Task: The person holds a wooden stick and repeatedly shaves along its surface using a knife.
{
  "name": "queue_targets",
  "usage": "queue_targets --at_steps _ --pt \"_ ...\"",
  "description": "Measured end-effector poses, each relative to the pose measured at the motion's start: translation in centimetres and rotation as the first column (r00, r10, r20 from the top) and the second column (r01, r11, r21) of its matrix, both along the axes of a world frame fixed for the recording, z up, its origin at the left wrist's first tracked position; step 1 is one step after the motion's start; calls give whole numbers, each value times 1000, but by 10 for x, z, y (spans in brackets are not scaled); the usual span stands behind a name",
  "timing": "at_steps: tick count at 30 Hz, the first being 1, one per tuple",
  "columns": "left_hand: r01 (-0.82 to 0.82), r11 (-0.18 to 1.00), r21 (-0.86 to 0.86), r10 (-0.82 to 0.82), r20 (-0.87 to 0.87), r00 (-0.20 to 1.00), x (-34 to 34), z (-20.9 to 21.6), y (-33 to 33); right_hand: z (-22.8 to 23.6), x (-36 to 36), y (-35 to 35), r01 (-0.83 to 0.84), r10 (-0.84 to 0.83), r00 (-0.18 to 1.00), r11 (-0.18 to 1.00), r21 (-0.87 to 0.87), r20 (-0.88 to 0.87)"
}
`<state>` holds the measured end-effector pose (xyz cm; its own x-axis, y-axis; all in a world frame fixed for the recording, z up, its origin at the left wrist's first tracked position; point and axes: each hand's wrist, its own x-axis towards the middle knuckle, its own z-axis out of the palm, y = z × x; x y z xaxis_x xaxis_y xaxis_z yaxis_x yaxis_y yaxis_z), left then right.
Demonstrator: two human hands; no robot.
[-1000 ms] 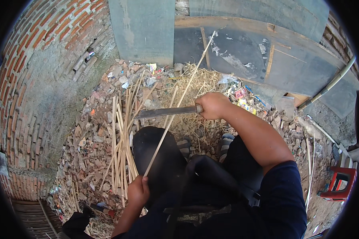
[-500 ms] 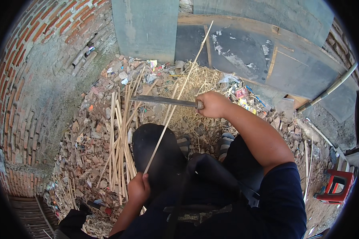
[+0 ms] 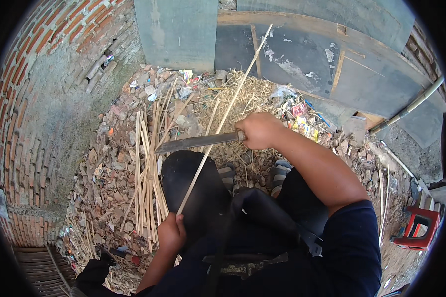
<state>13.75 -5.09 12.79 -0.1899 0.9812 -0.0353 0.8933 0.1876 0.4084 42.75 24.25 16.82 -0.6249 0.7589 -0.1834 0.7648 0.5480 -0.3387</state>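
Note:
A long, thin pale strip, likely bamboo [image 3: 226,115], slants away from me across my left knee. Its near end is gripped by my left hand [image 3: 171,232], fingers closed round it. My right hand [image 3: 260,130] is wrapped about the handle of a machete [image 3: 195,142], whose dark blade points left and crosses the strip about midway. Whether the edge touches the strip I cannot tell. Left of my knee lies a loose pile of similar strips [image 3: 147,185], some crossing each other. Pale shavings [image 3: 243,99] are heaped beyond my feet.
Rubble [image 3: 101,183] and litter cover the ground. A brick wall [image 3: 49,114] rises at left, and dark panels [image 3: 292,59] stand ahead. At right are a slanting pole [image 3: 409,106], more thin strips [image 3: 383,203] and a red plastic stool [image 3: 418,228].
The machete has come nearer along the strip, its tip swinging down toward my knee. My right hand moved slightly left. My left hand keeps its hold in nearly the same place.

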Motion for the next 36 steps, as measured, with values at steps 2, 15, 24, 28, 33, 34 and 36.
queue_targets --at_steps 2,15,24,28,33,34,36 --pt "18 998 65 -16 -41 999 0 -3 -1 -4 4 11 4 0 999 998 -69 53" --pt "19 996 84 -15 -46 999 0 -6 5 -9 26 23 87 -87 996 996 -30 3" --pt "16 1000 17 -16 6 1000 -5 -7 2 23 3 -6 -2 -2 998 999 54 60" --pt "3 1000 16 -3 19 1000 -5 -9 2 8 29 25 90 -90 996 995 39 8" --pt "35 999 35 -35 2 999 -6 -10 8 -19 72 56 399 -386 910 915 63 -152" --pt "26 1000 15 -26 -8 1000 -7 -10 5 -13 66 50 338 -327 937 937 84 -120" --pt "23 1000 -7 -23 -16 1000 -5 -7 4 3 55 37 189 -190 982 974 128 -1"
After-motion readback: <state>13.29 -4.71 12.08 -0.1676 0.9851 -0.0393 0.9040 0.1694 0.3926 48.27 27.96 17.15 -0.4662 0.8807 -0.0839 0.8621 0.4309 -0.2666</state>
